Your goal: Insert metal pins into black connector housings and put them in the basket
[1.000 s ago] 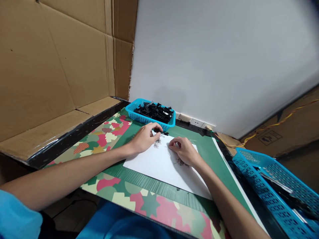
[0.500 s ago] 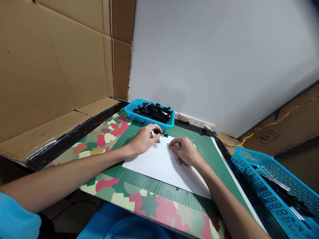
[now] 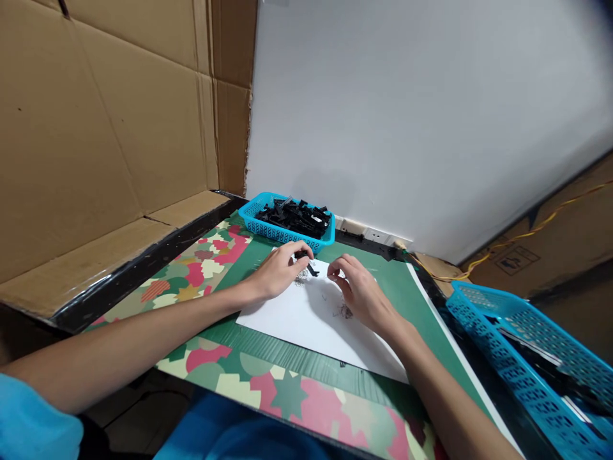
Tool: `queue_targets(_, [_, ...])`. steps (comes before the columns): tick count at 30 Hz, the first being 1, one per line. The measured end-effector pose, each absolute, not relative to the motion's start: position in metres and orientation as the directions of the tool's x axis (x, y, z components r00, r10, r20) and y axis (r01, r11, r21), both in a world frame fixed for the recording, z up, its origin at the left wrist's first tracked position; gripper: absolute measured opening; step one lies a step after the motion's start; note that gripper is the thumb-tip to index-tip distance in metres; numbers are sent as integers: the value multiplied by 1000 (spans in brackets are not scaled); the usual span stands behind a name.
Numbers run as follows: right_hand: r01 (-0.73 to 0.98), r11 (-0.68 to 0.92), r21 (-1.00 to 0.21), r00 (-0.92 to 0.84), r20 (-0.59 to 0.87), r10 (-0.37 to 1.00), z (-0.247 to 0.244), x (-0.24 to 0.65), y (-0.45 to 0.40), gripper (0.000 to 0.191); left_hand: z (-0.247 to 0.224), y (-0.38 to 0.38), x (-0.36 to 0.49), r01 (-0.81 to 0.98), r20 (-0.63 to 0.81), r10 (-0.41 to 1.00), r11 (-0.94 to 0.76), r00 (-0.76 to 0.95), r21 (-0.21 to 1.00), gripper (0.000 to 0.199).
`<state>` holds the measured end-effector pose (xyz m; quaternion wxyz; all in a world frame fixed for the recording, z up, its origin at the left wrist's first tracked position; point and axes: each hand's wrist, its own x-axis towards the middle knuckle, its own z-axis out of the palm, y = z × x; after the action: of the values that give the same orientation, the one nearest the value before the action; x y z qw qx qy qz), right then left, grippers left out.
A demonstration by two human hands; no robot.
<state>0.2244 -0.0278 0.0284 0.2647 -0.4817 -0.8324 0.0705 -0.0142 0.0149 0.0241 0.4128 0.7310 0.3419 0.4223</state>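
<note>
My left hand is closed on a small black plastic part, which juts out from the fingertips toward the right. To its right, my right hand has thumb and fingers pinched together; whatever lies between them is too small to make out. Both hands are over a white sheet. One pile of tiny metal-looking pieces lies by the left fingers. A second pile of tiny brownish pieces is partly hidden under the right hand.
A blue basket full of black parts stands at the back against the wall. Another blue basket with long black parts is at the right. Cardboard rises on the left. Sockets and a yellow cable run along the wall.
The black part in my left hand has turned so its free end points lower, toward me. My right hand has lifted slightly away from the sheet and its pile.
</note>
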Motion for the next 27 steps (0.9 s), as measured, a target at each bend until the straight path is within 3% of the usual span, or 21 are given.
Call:
queue_targets(7, [635, 712, -299, -499, 544, 674, 41, 212, -42, 19, 25, 4, -10, 24, 17, 736, -45, 677, 999, 32])
queue_targets(14, [626, 730, -276, -498, 579, 646, 47, 207, -50, 18, 26, -2, -5, -32, -74, 635, 154, 769, 988, 37])
queue_targets(20, [609, 696, -380, -437, 572, 694, 46, 207, -52, 15, 22, 0, -6, -46, -42, 641, 120, 766, 992, 34])
queue_targets(27, [641, 534, -551, -300, 461, 835, 46, 204, -52, 23, 22, -5, -7, -60, 119, 714, -108, 690, 992, 32])
